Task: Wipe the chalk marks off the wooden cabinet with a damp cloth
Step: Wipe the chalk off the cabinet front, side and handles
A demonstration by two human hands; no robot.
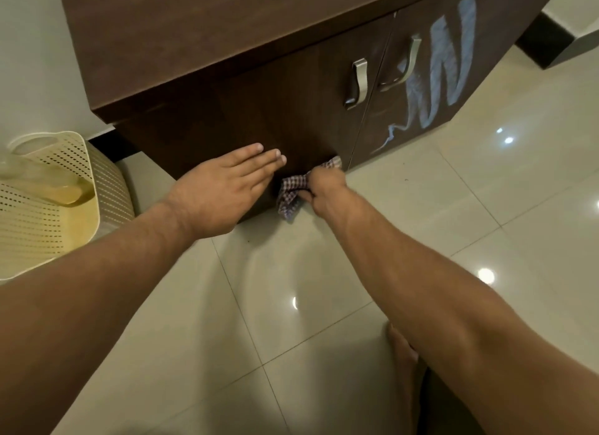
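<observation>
A dark wooden cabinet (227, 78) with two doors fills the top of the head view. Pale blue chalk marks (444, 68) zigzag down the right door, trailing to a thin smear near its bottom. The left door looks free of chalk. My right hand (324, 188) is shut on a checked cloth (291, 191), pressing it against the bottom edge of the left door near the floor. My left hand (223, 188) lies flat on the left door with fingers extended, just left of the cloth.
Two metal handles (356, 84) sit where the doors meet. A cream perforated plastic basket (74, 188) stands on the floor at the left, beside the cabinet. Glossy beige floor tiles (324, 288) spread below. My bare foot (402, 353) shows at the bottom.
</observation>
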